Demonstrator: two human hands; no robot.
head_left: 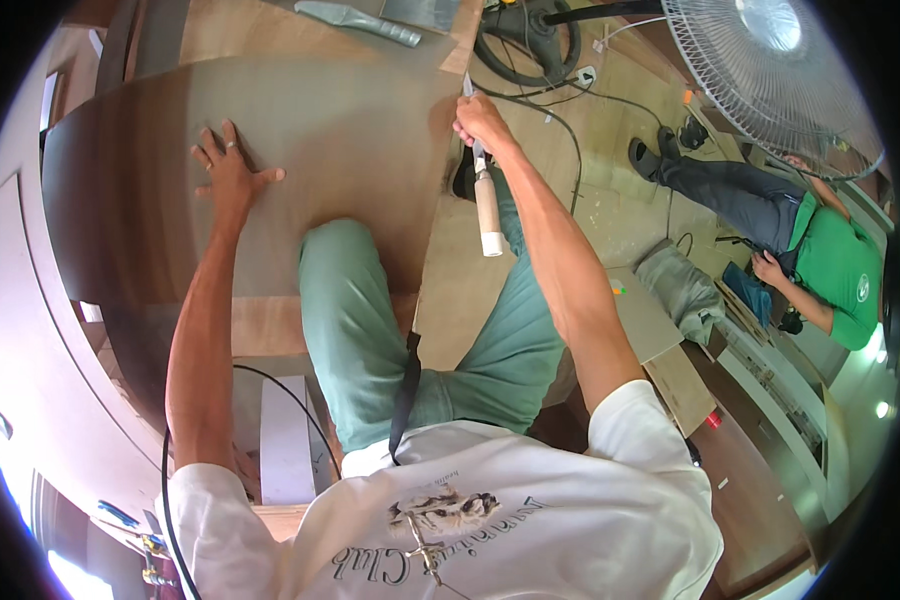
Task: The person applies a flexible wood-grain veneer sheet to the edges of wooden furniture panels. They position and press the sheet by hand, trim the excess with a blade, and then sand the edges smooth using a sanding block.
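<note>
My left hand [232, 178] lies spread and flat on a large dark-brown panel [360, 130]. In my right hand [483, 122], the fingers are wrapped round the metal part of a wooden-handled chisel [488, 215]. Its light handle, with a white end, points back toward me, and the narrow blade tip shows just beyond my fist. That tip is at the panel's right edge; whether it touches the edge I cannot tell. My left knee is against the panel.
A grey-handled tool [360, 20] lies on wood at the far side. A standing fan [780, 80] and its round base [528, 50] are at the upper right, with cables on the floor. A person in green [835, 265] is at the right. Grey cloth [680, 290] lies nearby.
</note>
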